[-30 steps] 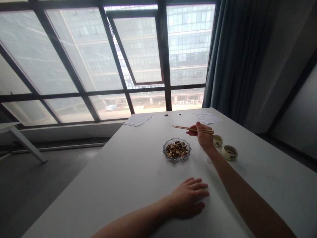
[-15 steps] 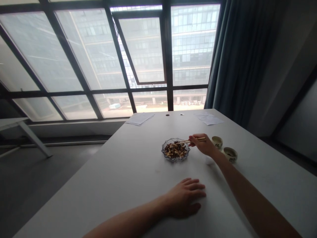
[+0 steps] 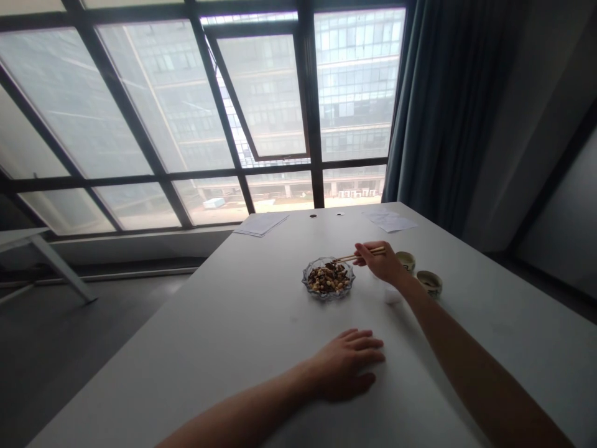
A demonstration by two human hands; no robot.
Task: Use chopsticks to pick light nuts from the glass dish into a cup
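Note:
My right hand [image 3: 382, 264] grips a pair of wooden chopsticks [image 3: 359, 254], whose tips reach over the right rim of a glass dish [image 3: 328, 280] filled with mixed nuts and beans. Whether the tips hold a piece I cannot make out. My left hand [image 3: 347, 367] lies flat on the white table [image 3: 242, 336], palm down and fingers stretched out, holding nothing, nearer to me than the dish. Two small pale cups [image 3: 405, 260] [image 3: 430, 282] stand just right of my right hand.
Sheets of paper lie at the table's far edge, one stack at the left [image 3: 261, 224] and one at the right [image 3: 390, 221]. A small white thing [image 3: 392, 296] sits under my right wrist. Beyond are large windows, a dark curtain [image 3: 438, 112], and another table's leg at left.
My right hand brought the chopsticks from above and beyond the dish down to its right rim, then lifted them slightly. My left hand stayed flat on the table.

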